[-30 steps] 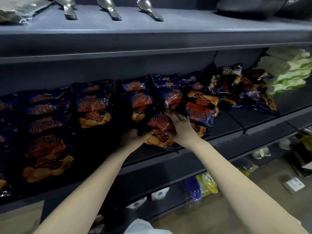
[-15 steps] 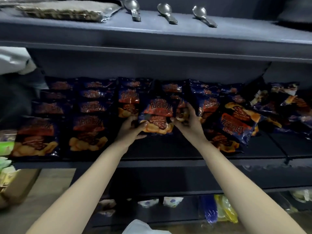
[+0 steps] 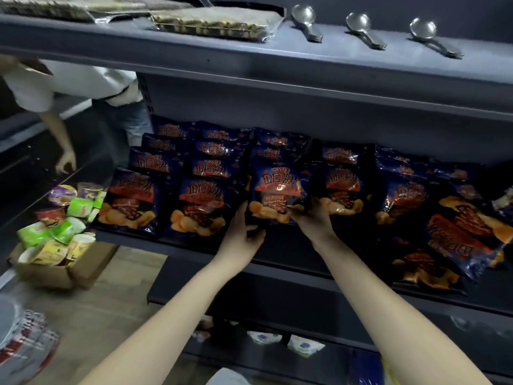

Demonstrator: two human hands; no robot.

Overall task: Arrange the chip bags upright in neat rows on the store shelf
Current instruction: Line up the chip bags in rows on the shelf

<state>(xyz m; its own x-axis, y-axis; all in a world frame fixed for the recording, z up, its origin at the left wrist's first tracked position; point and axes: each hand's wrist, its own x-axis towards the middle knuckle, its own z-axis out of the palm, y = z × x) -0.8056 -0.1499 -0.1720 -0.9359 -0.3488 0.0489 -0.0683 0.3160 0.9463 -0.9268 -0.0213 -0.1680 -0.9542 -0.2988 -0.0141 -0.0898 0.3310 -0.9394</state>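
Observation:
A dark blue chip bag (image 3: 279,191) with red lettering stands upright at the front of the third row on the dark shelf (image 3: 291,262). My left hand (image 3: 241,235) holds its lower left corner, and my right hand (image 3: 313,220) grips its lower right corner. To the left, two rows of like bags (image 3: 201,201) stand upright one behind another. Right of my hands stands another row (image 3: 341,187). Further right, several bags (image 3: 455,240) lie tilted in a loose heap.
Three metal scoops (image 3: 363,30) and flat clear packets (image 3: 213,23) lie on the upper shelf. At the left, another person's hand (image 3: 65,163) reaches down above a cardboard box (image 3: 61,270) of cup snacks. Small packets (image 3: 304,345) lie on the bottom shelf.
The view swung left and drew closer. My hands carried the bag left and back into its row, and now hold it lower down at its bottom corners.

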